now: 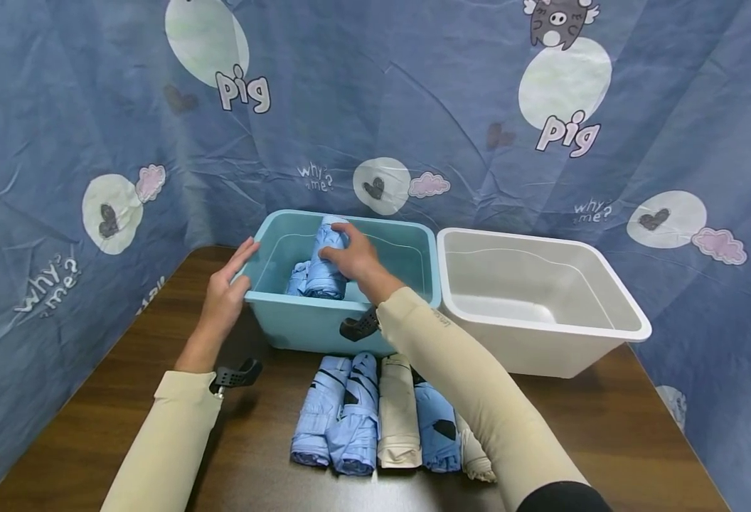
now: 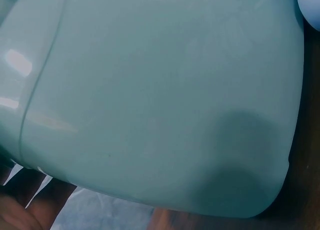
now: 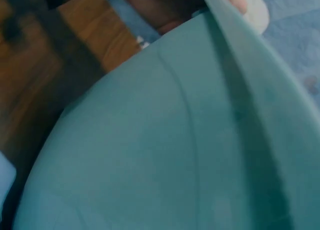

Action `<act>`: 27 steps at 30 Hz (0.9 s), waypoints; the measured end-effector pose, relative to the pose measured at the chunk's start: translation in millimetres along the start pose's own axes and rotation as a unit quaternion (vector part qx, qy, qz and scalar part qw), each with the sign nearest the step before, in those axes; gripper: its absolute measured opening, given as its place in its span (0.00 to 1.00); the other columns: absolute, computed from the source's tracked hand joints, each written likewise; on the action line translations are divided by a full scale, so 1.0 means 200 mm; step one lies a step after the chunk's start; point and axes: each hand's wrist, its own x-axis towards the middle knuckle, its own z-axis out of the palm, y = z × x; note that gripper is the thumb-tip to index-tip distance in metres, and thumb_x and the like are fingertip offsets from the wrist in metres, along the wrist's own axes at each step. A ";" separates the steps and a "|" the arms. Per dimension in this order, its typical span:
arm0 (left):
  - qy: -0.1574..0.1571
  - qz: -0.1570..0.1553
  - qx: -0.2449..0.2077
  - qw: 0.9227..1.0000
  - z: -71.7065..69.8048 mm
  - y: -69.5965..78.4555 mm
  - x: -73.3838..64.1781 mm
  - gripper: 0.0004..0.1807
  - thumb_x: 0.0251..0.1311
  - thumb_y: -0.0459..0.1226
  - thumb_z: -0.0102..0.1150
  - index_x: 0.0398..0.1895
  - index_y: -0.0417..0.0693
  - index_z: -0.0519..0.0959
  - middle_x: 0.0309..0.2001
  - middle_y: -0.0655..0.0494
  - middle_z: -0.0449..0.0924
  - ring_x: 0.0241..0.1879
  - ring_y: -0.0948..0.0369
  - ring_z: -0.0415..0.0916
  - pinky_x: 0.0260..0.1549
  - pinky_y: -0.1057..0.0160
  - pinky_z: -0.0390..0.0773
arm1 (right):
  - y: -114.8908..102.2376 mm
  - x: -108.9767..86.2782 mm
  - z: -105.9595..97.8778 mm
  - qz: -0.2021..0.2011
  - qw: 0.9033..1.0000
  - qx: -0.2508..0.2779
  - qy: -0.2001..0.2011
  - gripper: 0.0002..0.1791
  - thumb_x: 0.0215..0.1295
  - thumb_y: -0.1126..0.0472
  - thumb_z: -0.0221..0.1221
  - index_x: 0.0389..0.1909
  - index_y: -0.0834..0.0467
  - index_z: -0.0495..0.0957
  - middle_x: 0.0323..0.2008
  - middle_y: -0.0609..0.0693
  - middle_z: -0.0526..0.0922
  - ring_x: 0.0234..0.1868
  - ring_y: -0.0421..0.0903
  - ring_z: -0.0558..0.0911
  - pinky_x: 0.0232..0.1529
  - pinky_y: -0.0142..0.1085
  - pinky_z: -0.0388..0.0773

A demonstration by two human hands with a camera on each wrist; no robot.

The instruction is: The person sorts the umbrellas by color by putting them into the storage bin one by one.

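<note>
A blue rolled fabric bundle stands tilted inside the teal bin. My right hand grips it from the right, thumb and fingers around its upper part. Beside it in the bin lies another blue bundle, partly covered. At the bin's left end, my left hand touches the rim with its fingers extended. The left wrist view shows those fingers by the bin's edge. Bin wall fills most of the right wrist view, where the right hand's hold is hidden.
A white bin stands against the teal bin's right side. In front, a row of rolled bundles lies on the wooden table: blue ones, a beige one, and more partly under my right sleeve. A blue printed curtain hangs behind.
</note>
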 end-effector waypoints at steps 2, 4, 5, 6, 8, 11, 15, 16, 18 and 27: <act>-0.001 -0.001 -0.004 1.000 0.00 -0.01 0.00 0.32 0.57 0.25 0.35 0.68 0.32 0.63 0.72 0.38 0.55 0.72 0.47 0.49 0.67 0.46 0.48 | 0.01 0.00 0.01 0.001 1.000 -0.023 -0.003 0.32 0.59 0.56 0.65 0.65 0.41 0.69 0.65 0.53 0.70 0.56 0.52 0.72 0.52 0.45 0.72; -0.002 -0.001 -0.006 1.000 0.00 -0.02 0.00 0.32 0.57 0.25 0.34 0.68 0.32 0.63 0.72 0.37 0.54 0.73 0.47 0.49 0.67 0.46 0.47 | 0.01 0.00 0.01 0.004 0.999 -0.036 -0.004 0.32 0.59 0.57 0.65 0.65 0.42 0.69 0.64 0.54 0.70 0.55 0.52 0.72 0.51 0.45 0.73; -0.003 -0.003 -0.005 1.000 0.01 -0.01 0.00 0.32 0.57 0.25 0.35 0.68 0.32 0.63 0.72 0.38 0.55 0.73 0.48 0.49 0.67 0.45 0.48 | 0.01 0.00 0.01 0.006 0.999 -0.041 -0.005 0.32 0.59 0.57 0.65 0.65 0.42 0.69 0.64 0.54 0.70 0.55 0.52 0.72 0.51 0.46 0.73; -0.004 -0.004 -0.005 1.000 0.01 -0.01 0.00 0.32 0.57 0.25 0.35 0.68 0.33 0.63 0.72 0.38 0.55 0.73 0.48 0.49 0.67 0.45 0.48 | 0.02 0.00 0.01 0.008 0.999 -0.044 -0.007 0.32 0.59 0.57 0.65 0.65 0.43 0.69 0.64 0.54 0.70 0.55 0.52 0.72 0.51 0.45 0.73; -0.003 -0.006 -0.003 1.000 0.01 0.00 0.00 0.32 0.56 0.25 0.36 0.68 0.32 0.64 0.72 0.40 0.55 0.73 0.48 0.49 0.66 0.44 0.49 | 0.02 0.00 0.00 0.017 0.999 -0.047 -0.015 0.32 0.60 0.57 0.65 0.66 0.43 0.68 0.64 0.54 0.70 0.54 0.52 0.72 0.51 0.46 0.73; -0.001 -0.004 0.000 1.000 0.01 0.02 0.00 0.32 0.55 0.24 0.37 0.67 0.32 0.65 0.72 0.41 0.56 0.72 0.47 0.49 0.66 0.44 0.50 | 0.03 0.00 0.00 0.036 0.998 -0.050 -0.033 0.32 0.61 0.57 0.64 0.66 0.43 0.68 0.64 0.55 0.69 0.54 0.52 0.72 0.51 0.46 0.73; 0.005 -0.001 0.004 1.000 0.01 0.02 0.00 0.32 0.54 0.23 0.37 0.67 0.31 0.65 0.72 0.40 0.57 0.72 0.47 0.49 0.65 0.46 0.51 | 0.03 0.00 0.01 0.049 0.994 -0.081 -0.050 0.32 0.60 0.57 0.65 0.66 0.44 0.68 0.65 0.55 0.68 0.57 0.52 0.71 0.55 0.46 0.71; 0.006 -0.001 0.005 1.000 0.00 0.02 0.00 0.32 0.54 0.23 0.37 0.67 0.31 0.65 0.72 0.39 0.57 0.72 0.47 0.49 0.65 0.46 0.51 | 0.03 0.00 0.01 0.048 0.993 -0.092 -0.053 0.32 0.60 0.57 0.65 0.67 0.44 0.68 0.66 0.55 0.68 0.58 0.52 0.71 0.56 0.46 0.70; 0.008 -0.002 0.006 1.000 0.00 0.03 0.00 0.32 0.54 0.23 0.37 0.66 0.31 0.65 0.71 0.39 0.57 0.72 0.47 0.49 0.66 0.46 0.50 | 0.03 0.00 0.01 0.042 0.990 -0.122 -0.055 0.32 0.60 0.57 0.65 0.66 0.45 0.68 0.66 0.55 0.67 0.60 0.52 0.69 0.58 0.45 0.68; 0.007 -0.006 0.007 1.000 0.00 0.02 0.00 0.32 0.55 0.24 0.37 0.67 0.31 0.65 0.72 0.40 0.57 0.72 0.47 0.49 0.65 0.44 0.50 | 0.03 0.00 0.01 0.050 0.981 -0.178 -0.067 0.31 0.60 0.57 0.64 0.66 0.44 0.71 0.67 0.55 0.67 0.62 0.53 0.69 0.60 0.45 0.67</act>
